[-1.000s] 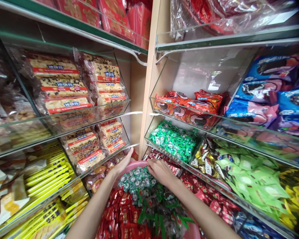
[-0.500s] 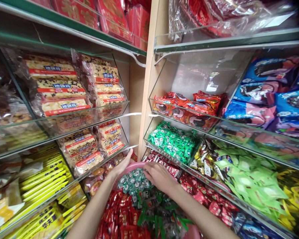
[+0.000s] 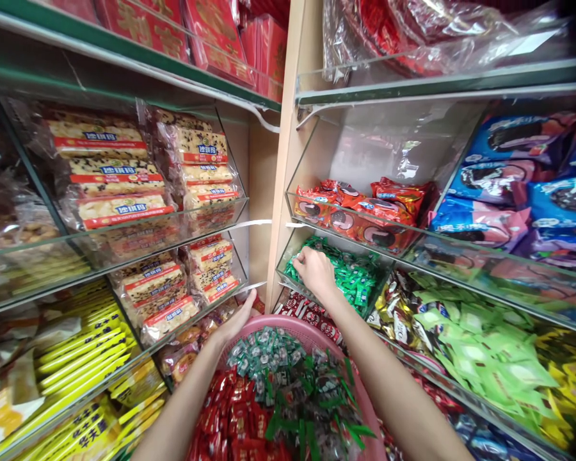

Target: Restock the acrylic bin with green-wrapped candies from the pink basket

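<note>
A pink basket full of green and red wrapped candies sits low in the middle. My left hand grips the basket's far left rim, thumb up. Up in the glass bin of green candies on the right shelf, my right hand has its fingers curled down onto the pile. What those fingers hold is hidden.
Glass-fronted shelves stand on both sides of a wooden post. Nougat bars and yellow packs fill the left; red cookie packs, blue packs and light green packets fill the right.
My right hand has left the basket and risen up and right into the green candy bin. The left hand stays on the basket rim.
</note>
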The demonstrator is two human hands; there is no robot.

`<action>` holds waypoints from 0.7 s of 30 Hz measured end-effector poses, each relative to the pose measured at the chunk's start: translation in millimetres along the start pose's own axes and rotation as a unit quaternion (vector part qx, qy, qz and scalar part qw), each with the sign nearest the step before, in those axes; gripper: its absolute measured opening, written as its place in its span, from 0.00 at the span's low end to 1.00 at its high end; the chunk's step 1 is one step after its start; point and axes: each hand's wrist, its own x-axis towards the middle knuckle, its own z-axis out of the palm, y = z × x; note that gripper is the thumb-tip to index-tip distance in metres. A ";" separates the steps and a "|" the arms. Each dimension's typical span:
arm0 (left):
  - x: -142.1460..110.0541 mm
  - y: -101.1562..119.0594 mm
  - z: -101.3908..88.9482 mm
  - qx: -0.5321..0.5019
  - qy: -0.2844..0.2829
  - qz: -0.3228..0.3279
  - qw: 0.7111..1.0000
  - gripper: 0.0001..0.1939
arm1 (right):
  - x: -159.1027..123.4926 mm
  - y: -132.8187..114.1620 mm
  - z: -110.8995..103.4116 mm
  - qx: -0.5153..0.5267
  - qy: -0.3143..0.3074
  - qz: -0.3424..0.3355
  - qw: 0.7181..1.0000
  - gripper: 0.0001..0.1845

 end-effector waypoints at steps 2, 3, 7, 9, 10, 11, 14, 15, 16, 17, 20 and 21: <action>-2.2 0.0 -0.2 -0.015 0.002 -0.006 1.000 0.46 | 4.4 -3.1 6.7 -0.020 -0.022 0.002 1.000 0.11; -3.4 0.2 -0.3 -0.021 0.004 -0.011 1.000 0.46 | 5.2 -4.7 10.0 -0.030 -0.032 0.003 0.999 0.11; -5.2 -0.2 -1.3 -0.036 0.006 -0.019 0.999 0.46 | 4.7 -9.3 18.6 -0.062 -0.048 0.010 0.997 0.12; -3.6 -2.0 -2.6 -0.036 0.003 -0.020 0.999 0.47 | 4.2 -9.4 19.1 -0.072 -0.043 0.012 0.996 0.12; -2.2 -3.3 -3.6 -0.032 0.003 -0.019 0.999 0.47 | 3.9 -8.7 18.5 -0.075 -0.038 0.012 0.996 0.12; -0.7 -4.6 -4.8 -0.028 0.003 -0.017 0.999 0.47 | 3.6 -7.7 17.6 -0.075 -0.033 0.013 0.997 0.12; 4.5 -8.1 -8.3 -0.021 -0.013 -0.008 1.000 0.47 | 2.9 -3.3 13.9 -0.067 -0.021 0.020 0.997 0.12; 6.2 -8.7 -9.1 -0.020 -0.020 -0.006 1.000 0.47 | 2.9 -1.9 12.8 -0.063 -0.021 0.024 0.998 0.13; 7.7 -8.8 -9.6 -0.018 -0.027 -0.005 0.999 0.47 | 3.2 -0.7 11.8 -0.059 -0.022 0.030 0.998 0.13; 9.1 -8.5 -9.6 -0.016 -0.030 -0.004 0.999 0.47 | 3.7 0.1 10.9 -0.056 -0.023 0.034 0.998 0.13; 11.8 -6.2 -8.3 -0.013 -0.037 -0.010 0.999 0.47 | 6.6 0.8 8.8 -0.048 -0.023 0.041 0.998 0.15; 12.3 -5.4 -7.8 -0.012 -0.039 -0.010 0.999 0.48 | 7.7 0.8 8.1 -0.047 -0.021 0.043 0.998 0.15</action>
